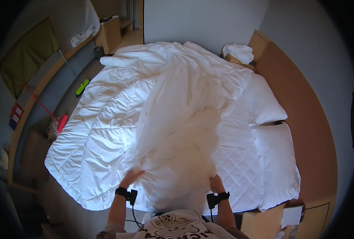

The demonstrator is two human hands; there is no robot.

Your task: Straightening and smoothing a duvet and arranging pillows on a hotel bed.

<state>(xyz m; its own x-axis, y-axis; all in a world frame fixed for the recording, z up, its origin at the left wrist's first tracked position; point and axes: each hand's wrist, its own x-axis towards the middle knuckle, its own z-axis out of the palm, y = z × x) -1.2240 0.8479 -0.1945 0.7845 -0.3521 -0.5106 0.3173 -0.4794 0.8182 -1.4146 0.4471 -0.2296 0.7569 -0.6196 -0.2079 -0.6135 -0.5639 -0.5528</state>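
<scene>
A thin white duvet cover (181, 131) billows in loose folds over the middle of the bed, blurred in places by motion. My left hand (132, 177) is closed on its near left edge. My right hand (215, 183) grips the near right edge, fingers curled in. Between both hands the fabric puffs up and hangs towards my body. Under and beside it, a quilted white duvet (105, 131) spreads over the left part of the bed. To the right lies a mattress pad (238, 167) with diamond stitching.
Two white pillows (276, 159) lie along the brown headboard (300, 111). Bundled white cloth (238, 53) sits on the far nightstand. On the left stand a red broom (62, 123) and a green-headed brush (82, 87). A wooden nightstand (260, 223) stands near right.
</scene>
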